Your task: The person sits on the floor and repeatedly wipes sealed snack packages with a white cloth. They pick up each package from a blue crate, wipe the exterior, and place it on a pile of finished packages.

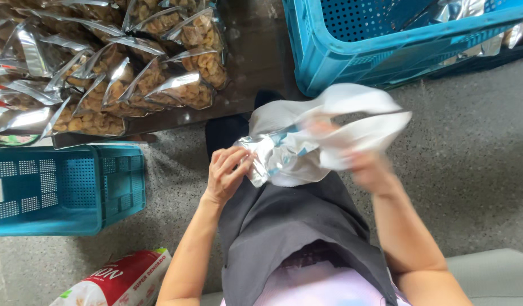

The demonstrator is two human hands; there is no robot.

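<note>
My left hand (226, 173) pinches the corner of a silver foil packet (273, 156) held over my lap. My right hand (366, 164), blurred by motion, grips a white plastic bag (358, 122) whose mouth wraps around the far end of the packet. The packet sits partly inside the bag, so its far end is hidden. Below both hands lies my dark grey apron (284, 221).
A pile of clear-fronted foil snack bags (120, 73) lies on a dark surface at upper left. One blue plastic crate (63, 190) sits on the speckled floor at left, another blue crate (386, 39) at upper right. A red-and-white sack (122, 280) lies at bottom left.
</note>
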